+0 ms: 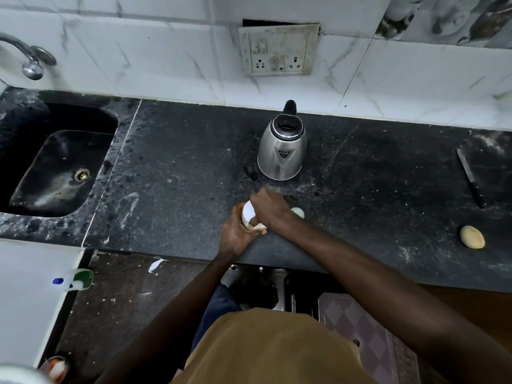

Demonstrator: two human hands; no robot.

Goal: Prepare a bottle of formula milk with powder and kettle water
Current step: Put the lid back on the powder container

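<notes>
On the black counter (171,173) my left hand (235,234) grips a small white-and-tan container (249,216) from the left side. My right hand (268,207) covers its top, fingers curled over it; what the container is stays unclear under the hands. A small pale round object (298,212) lies just right of my right hand. The steel kettle (282,146) with a black lid and handle stands behind the hands, close to the wall, spout facing me.
A black sink (55,162) with a tap (30,62) is at the left. A knife (471,177) and a round tan object (472,236) lie at the right. A wall socket (278,49) sits above the kettle. A white surface (30,295) is at lower left.
</notes>
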